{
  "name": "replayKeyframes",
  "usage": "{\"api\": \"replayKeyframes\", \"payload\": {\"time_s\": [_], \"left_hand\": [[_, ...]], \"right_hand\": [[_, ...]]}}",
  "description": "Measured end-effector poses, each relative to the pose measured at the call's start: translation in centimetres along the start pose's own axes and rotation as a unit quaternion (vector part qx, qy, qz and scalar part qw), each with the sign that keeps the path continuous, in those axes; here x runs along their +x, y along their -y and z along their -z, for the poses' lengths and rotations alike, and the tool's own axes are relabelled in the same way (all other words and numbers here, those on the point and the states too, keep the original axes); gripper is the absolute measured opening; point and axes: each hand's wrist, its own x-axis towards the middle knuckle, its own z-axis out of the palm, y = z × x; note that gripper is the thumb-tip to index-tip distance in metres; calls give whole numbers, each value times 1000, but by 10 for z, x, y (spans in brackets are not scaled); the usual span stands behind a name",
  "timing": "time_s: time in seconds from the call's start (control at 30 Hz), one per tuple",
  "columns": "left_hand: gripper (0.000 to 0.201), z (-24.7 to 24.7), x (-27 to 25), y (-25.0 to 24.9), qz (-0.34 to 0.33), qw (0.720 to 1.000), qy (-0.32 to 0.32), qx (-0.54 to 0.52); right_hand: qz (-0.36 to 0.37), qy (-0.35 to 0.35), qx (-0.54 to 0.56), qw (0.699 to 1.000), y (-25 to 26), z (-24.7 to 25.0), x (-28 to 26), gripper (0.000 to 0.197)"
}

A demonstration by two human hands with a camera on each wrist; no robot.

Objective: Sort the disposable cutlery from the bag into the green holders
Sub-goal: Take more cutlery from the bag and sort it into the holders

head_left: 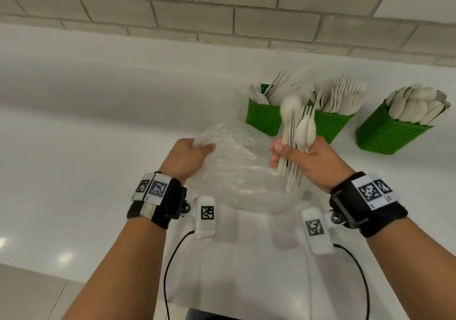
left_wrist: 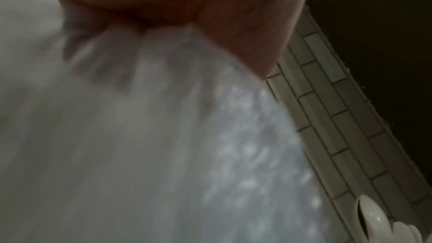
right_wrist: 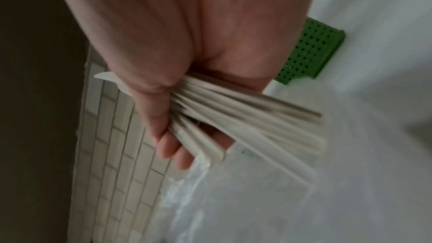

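Observation:
A crumpled clear plastic bag (head_left: 237, 169) lies on the white counter between my hands. My left hand (head_left: 195, 150) grips its left side; the left wrist view shows the bag (left_wrist: 163, 136) bunched under the palm. My right hand (head_left: 291, 154) grips a bundle of beige cutlery (head_left: 297, 132), spoons and a fork, heads up, above the bag's right edge. The handles (right_wrist: 245, 117) fan out of the fist in the right wrist view. Three green holders stand behind: the left holder (head_left: 262, 119) with knives, the middle holder (head_left: 330, 124) with forks, the right holder (head_left: 389, 132) with spoons.
A grey brick wall (head_left: 222, 11) runs along the back of the white counter (head_left: 86, 122). The counter's front edge lies near my forearms, with floor at lower left. Cables hang from both wrist cameras.

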Motion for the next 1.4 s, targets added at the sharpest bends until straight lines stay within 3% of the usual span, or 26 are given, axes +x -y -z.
{"api": "replayKeyframes", "payload": {"time_s": [0.07, 0.13, 0.17, 0.2, 0.27, 0.33, 0.43, 0.5, 0.57, 0.63, 0.7, 0.77, 0.83, 0.9, 0.97, 1.03, 1.1, 1.17, 1.2, 1.27, 1.33, 1.4], "left_hand": [[72, 0, -4, -4, -41, 996, -20, 71], [67, 4, -14, -17, -155, 975, -122, 103], [67, 5, -23, -27, -229, 958, -161, 64], [67, 3, -33, -39, -291, 944, -158, -6], [76, -10, -51, -59, -341, 932, -54, -114], [98, -31, -66, -69, -339, 933, 53, -113], [117, -54, -72, -71, -330, 929, 141, -93], [116, -61, -69, -66, -284, 938, 199, -7], [107, -61, -63, -59, -181, 943, 243, 140], [98, -58, -52, -52, -101, 944, 221, 221], [89, -57, -50, -54, -133, 952, 151, 230], [86, -64, -59, -68, -239, 943, 74, 218], [91, -83, -74, -89, -329, 932, 85, 126], [97, -115, -85, -107, -341, 923, 177, 26], [85, -152, -86, -110, -319, 917, 238, -16], [61, -181, -86, -105, -315, 918, 238, -24], [56, -195, -85, -98, -330, 917, 224, -32], [55, -202, -81, -91, -335, 912, 231, -49], [51, -205, -78, -88, -331, 912, 237, -50], [48, -213, -72, -78, -309, 917, 248, -43], [51, -221, -71, -69, -287, 923, 254, -40], [48, -227, -68, -64, -273, 928, 251, -47]], "right_hand": [[33, -58, 34, 997, 3, -3, -2, 13], [65, -112, 5, 992, 2, -7, -6, 7], [67, -125, -8, 990, -2, -10, -8, 4], [50, -129, -15, 990, -6, -14, -10, 7], [-8, -113, -25, 993, -16, -24, -11, 12], [-4, -120, -5, 993, -14, -30, -11, 12], [98, -196, 96, 971, 11, -28, -10, 8], [138, -249, 139, 949, 31, -17, -12, 10], [162, -277, 206, 924, 44, 0, -17, 7], [175, -288, 248, 908, 49, 22, -25, 7], [173, -308, 215, 910, 45, 42, -33, 7], [157, -325, 165, 918, 33, 51, -40, 10], [135, -328, 113, 928, 21, 52, -45, 14], [104, -310, 82, 941, 11, 49, -50, 11], [55, -271, 69, 959, 0, 46, -54, 13], [15, -231, -30, 972, -11, 46, -60, 22], [-2, -212, -97, 972, -17, 53, -66, 31], [3, -192, -142, 971, -21, 63, -68, 14], [-9, -176, -194, 965, -26, 68, -69, 4], [-66, -110, -326, 937, -33, 74, -69, 17], [-80, -70, -316, 943, -34, 76, -72, 17], [-67, -74, -295, 950, -33, 79, -76, 19]]}}
